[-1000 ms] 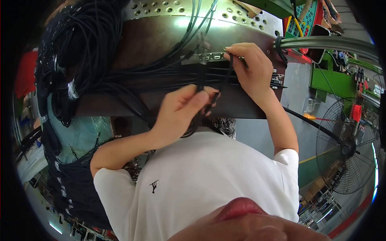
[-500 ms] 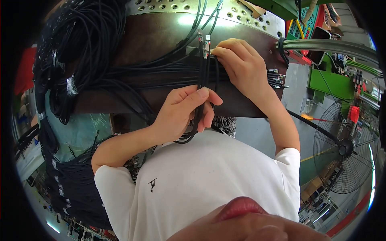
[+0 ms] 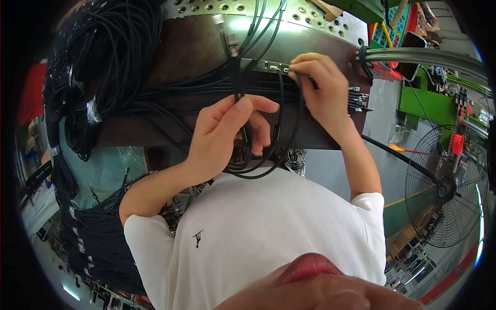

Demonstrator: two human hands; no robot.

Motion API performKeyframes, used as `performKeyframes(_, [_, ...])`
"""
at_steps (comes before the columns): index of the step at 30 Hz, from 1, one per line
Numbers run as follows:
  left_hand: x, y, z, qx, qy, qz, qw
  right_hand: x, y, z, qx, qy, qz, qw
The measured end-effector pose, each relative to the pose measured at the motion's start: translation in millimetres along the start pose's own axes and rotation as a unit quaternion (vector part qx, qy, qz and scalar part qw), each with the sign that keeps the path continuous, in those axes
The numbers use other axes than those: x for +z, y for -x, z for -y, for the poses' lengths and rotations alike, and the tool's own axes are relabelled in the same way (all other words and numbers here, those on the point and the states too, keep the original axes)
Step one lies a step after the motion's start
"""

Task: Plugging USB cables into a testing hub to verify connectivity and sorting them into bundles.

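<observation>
My left hand (image 3: 230,126) is closed around a few black cables (image 3: 235,77), thumb pressed on them, its other fingers loosely curled. Metal plug ends (image 3: 227,39) stick up above this hand, smeared by motion. My right hand (image 3: 324,85) pinches the end of another black cable (image 3: 299,111) at the right of a narrow metal fixture (image 3: 271,65). That cable hangs from the fingertips and loops below my left hand. A second cable (image 3: 281,98) runs down from a small plug on the fixture. The pinched end is mostly hidden by my fingers.
More black cables lie across the dark brown table (image 3: 315,137), with metal plugs (image 3: 356,99) at its right edge. A large cable bundle (image 3: 124,57) hangs at the left. Behind is a perforated metal plate (image 3: 206,8). A black fan (image 3: 442,191) stands at the right.
My left hand has shifted left, and its plugs have swung up and left. My right hand has moved slightly right, with a cable now trailing from its fingertips. The cables have spread apart.
</observation>
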State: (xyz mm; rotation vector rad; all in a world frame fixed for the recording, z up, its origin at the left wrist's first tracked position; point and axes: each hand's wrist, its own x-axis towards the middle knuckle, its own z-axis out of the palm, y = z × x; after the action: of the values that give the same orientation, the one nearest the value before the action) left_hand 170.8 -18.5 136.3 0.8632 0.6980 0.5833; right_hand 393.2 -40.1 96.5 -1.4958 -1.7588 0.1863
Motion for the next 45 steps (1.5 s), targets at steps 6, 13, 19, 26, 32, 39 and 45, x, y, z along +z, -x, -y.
performKeyframes(6, [-3, -4, -2, -0.053, -0.004, 0.121, 0.991, -1, -3, 0, 0.053, -0.035, 0.055, 0.996])
performKeyframes(13, [2, -2, -1, -0.095, 0.03, 0.126, 0.987, 2, -1, -4, 0.019, -0.012, 0.045, 0.999])
performKeyframes(19, [8, -12, -16, -0.176, 0.081, 0.107, 0.975, -28, -19, 13, -0.157, 0.127, -0.023, 0.979])
performKeyframes(26, [-9, -1, -54, -0.195, -0.108, 0.159, 0.962, -83, -19, -8, -0.225, 0.264, -0.01, 0.938])
performKeyframes(32, [-17, -12, -39, -0.026, -0.302, 0.075, 0.95, -14, -19, 61, -0.206, 0.047, 0.094, 0.973])
performKeyframes(39, [-30, 9, -44, -0.069, -0.228, 0.08, 0.968, -45, -22, 29, -0.243, 0.091, 0.107, 0.96])
performKeyframes(45, [-37, 15, -43, -0.07, -0.195, 0.077, 0.975, -100, 4, -17, -0.174, 0.21, 0.047, 0.961])
